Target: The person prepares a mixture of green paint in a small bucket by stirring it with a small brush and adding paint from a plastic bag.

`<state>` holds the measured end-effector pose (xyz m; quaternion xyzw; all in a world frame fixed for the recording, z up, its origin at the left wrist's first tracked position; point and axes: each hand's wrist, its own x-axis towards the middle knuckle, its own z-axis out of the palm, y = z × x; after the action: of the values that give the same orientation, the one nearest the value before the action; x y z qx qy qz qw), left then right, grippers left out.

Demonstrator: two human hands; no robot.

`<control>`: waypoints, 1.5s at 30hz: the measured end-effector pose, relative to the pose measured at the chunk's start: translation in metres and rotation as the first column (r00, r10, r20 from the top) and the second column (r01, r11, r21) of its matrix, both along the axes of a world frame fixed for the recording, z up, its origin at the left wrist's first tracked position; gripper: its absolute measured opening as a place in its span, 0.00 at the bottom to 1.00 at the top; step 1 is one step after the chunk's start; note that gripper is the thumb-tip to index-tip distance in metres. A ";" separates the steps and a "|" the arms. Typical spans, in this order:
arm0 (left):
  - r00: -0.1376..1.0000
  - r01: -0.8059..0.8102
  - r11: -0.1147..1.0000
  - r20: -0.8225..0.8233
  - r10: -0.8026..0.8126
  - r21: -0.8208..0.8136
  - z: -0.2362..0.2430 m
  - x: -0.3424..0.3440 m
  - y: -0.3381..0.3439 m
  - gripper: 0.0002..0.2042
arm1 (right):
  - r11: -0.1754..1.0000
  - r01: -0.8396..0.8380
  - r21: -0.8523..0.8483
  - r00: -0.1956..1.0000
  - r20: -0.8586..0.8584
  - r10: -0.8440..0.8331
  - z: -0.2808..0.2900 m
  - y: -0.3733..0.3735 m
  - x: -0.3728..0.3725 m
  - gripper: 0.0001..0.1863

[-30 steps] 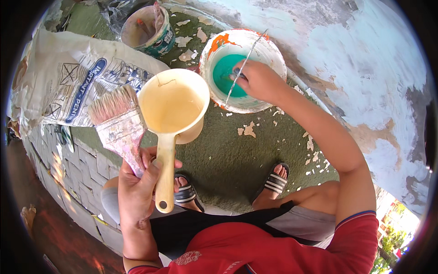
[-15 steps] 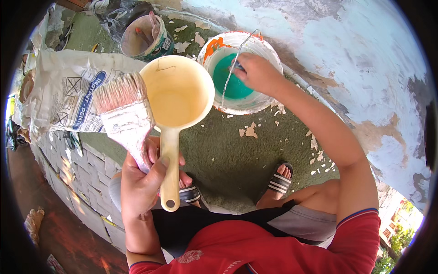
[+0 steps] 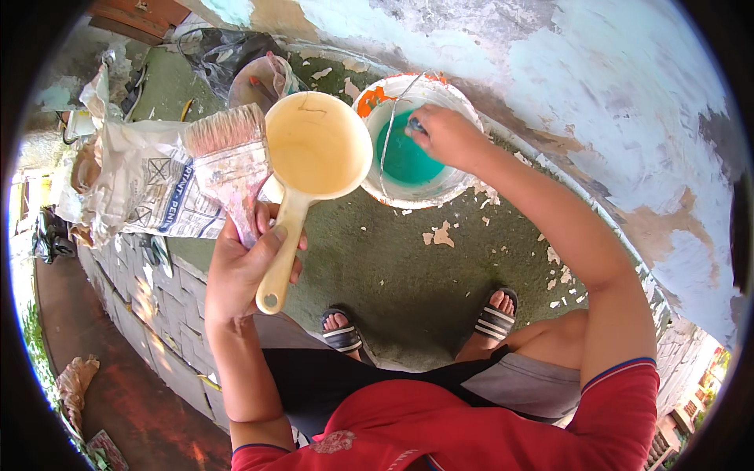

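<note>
My left hand (image 3: 245, 263) is closed round the handles of two things at once. One is a wide paintbrush (image 3: 232, 166) with worn bristles pointing up and a paint-smeared handle. The other is a cream plastic dipper (image 3: 318, 149), whose bowl looks empty. Over the white bucket (image 3: 462, 96), streaked with orange on its rim, my right hand (image 3: 449, 137) has its fingers closed on a small bluish end. The rest of that thing is hidden. Green liquid (image 3: 410, 161) lies inside the bucket, and its wire handle (image 3: 390, 129) stands across the opening.
A printed sack (image 3: 133, 177) lies at the left. Behind the dipper stands a second, dirty bucket (image 3: 255, 82) beside a black plastic bag (image 3: 228, 55). The wall (image 3: 573, 86) at the right has peeling pale blue paint, with flakes (image 3: 442, 235) on the green floor.
The dipper has tilted and shifted up with my left hand, and the brush has moved right. My right hand has risen slightly relative to the green liquid. The view has shifted a little.
</note>
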<state>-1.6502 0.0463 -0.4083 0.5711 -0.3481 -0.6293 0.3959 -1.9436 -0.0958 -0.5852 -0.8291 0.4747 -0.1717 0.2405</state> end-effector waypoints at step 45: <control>0.895 0.223 0.970 0.415 -0.165 -0.094 -0.034 -0.028 -0.031 0.18 | 1.000 -0.019 -0.001 1.000 0.008 0.019 0.003 0.004 0.008 0.15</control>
<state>-1.6783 0.0155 -0.4428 0.6219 -0.5206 -0.5084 0.2895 -1.9360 -0.0914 -0.5824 -0.8328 0.4659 -0.1732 0.2437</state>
